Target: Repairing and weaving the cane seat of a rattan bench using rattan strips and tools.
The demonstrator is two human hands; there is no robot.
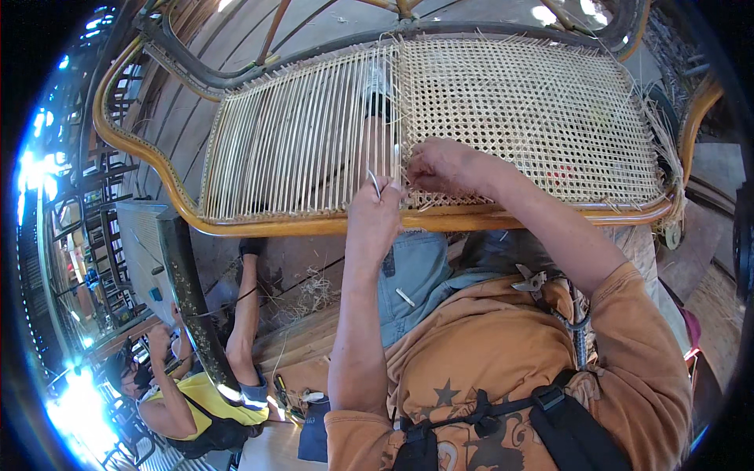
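Across my lap lies a bench frame of varnished rattan [314, 228] with two cane panels. The right panel is a finished-looking open cane weave [534, 118]; the left panel carries only parallel cane strands [275, 141] running front to back. My left hand [373, 213] is closed on a thin pointed metal tool [375, 185] at the front rail, near the divider between the panels. Just right of the divider, my right hand [444, 166] rests over the weave's edge with its fingers curled and pinched. What those fingers hold is hidden.
Loose cane ends [667, 149] hang at the bench's right side. Pruning shears [529, 279] lie by my waist. At lower left another person in a yellow top [192, 404] works on a separate panel [145, 251]. Cane scraps [314, 290] litter the floor.
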